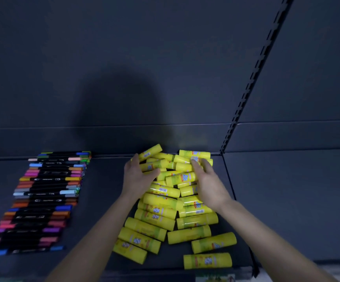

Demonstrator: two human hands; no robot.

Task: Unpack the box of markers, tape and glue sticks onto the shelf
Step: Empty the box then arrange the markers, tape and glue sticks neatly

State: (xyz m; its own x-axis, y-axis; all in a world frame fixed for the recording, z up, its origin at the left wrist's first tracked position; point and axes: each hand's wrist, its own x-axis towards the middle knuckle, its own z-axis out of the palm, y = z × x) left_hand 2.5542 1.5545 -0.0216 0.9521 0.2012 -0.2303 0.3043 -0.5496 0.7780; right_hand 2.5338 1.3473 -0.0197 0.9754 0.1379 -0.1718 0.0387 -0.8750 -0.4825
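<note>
A dark back panel fills the upper half of the view, with a round shadow cast on it just above the working area. A slotted black upright runs down the panel on a slant and meets the shelf at its rear edge, right of the heap.

The dark shelf carries everything. On its left side a long row of markers lies side by side, black barrels with coloured caps at both ends, running from the back edge to the front. It is well apart from the hands.

Right of centre, the yellow glue sticks lie on their sides in a loose heap, piled at the back and spreading into two rough columns towards the front. A thin dark seam in the shelf runs just beside the heap on its right.

Both bare forearms reach in over the front sticks and hide part of them. The left hand presses against the heap's left flank with its fingers fairly straight and not wrapped round any one stick. The right hand lies over the heap's back right, its fingers likewise extended across the tops of the sticks.

One stick lies alone nearest the front edge.
</note>
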